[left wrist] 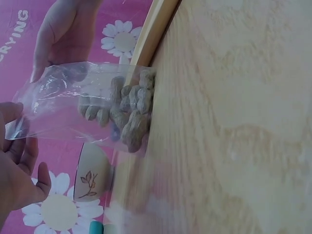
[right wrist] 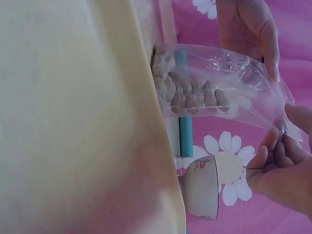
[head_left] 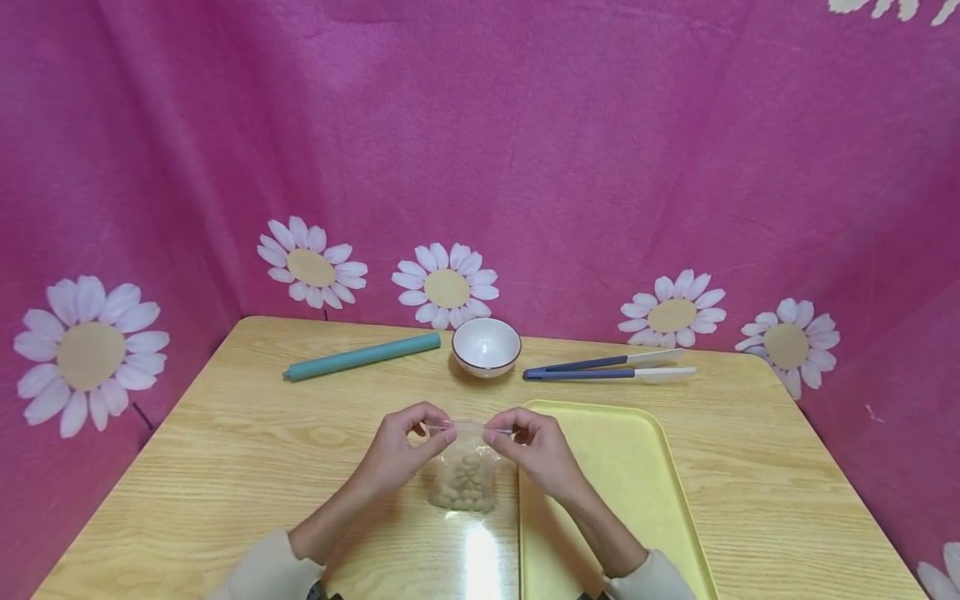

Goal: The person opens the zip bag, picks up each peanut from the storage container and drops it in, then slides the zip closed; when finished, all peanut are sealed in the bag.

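A clear plastic bag (head_left: 467, 467) of unshelled peanuts (left wrist: 134, 109) stands upright on the wooden table, its bottom touching the surface. At its top left corner my left hand (head_left: 405, 446) pinches the rim between thumb and fingers. My right hand (head_left: 538, 450) pinches the top right corner the same way. Between the two hands the bag's upper edge is stretched out. In the right wrist view the peanuts (right wrist: 187, 92) lie heaped in the lower part of the bag. Whether the bag's mouth is sealed I cannot tell.
Beyond the bag stands a white bowl (head_left: 486, 346) with a dark rim. A teal rolled stick (head_left: 362, 357) lies to its left, and blue-and-white tongs (head_left: 609, 367) to its right. Under my right forearm is a yellow tray (head_left: 630, 467). A pink flowered cloth (head_left: 525, 167) hangs behind the table.
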{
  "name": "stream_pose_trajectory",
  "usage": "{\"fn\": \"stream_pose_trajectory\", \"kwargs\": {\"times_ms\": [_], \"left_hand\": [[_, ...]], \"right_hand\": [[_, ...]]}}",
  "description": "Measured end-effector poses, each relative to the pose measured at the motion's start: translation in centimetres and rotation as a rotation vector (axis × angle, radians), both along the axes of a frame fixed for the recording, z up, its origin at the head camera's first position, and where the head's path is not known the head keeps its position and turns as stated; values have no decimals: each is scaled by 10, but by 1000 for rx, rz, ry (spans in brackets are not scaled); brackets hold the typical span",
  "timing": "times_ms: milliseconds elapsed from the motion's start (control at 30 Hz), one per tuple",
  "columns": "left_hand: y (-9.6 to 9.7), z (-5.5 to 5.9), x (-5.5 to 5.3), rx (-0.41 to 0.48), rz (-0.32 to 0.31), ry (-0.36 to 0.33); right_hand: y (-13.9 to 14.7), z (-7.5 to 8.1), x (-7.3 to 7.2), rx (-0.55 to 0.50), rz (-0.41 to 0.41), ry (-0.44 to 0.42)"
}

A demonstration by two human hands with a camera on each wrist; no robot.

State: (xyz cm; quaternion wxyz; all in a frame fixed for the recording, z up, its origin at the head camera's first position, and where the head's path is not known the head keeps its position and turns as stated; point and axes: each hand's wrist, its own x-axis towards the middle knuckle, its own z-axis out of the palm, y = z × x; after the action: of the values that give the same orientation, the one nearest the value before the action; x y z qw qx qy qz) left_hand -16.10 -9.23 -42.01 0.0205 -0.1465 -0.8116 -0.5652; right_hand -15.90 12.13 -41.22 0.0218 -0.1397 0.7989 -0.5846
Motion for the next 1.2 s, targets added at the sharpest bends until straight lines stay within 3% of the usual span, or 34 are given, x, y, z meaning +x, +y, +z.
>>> {"fn": "stream_pose_trajectory", "kwargs": {"times_ms": [267,533,733,900,1067,1200], "left_hand": [[3,-5,1,34,-20,86],[7,-5,1,77,-63,94],[10,-6,1,116,-90,106],[11,-5,1,102,-96,106],[13,-7,0,106,-123,173],[13,-6,-1,94,-110,219]], "right_hand": [[-3,-2,2,20,-1,79],[-8,-1,3,-48,61,76],[-10,-1,3,-32,58,102],[-11,-1,2,-42,75,63],[-11,2,2,-24,89,92],[-10,3,2,9,82,138]]}}
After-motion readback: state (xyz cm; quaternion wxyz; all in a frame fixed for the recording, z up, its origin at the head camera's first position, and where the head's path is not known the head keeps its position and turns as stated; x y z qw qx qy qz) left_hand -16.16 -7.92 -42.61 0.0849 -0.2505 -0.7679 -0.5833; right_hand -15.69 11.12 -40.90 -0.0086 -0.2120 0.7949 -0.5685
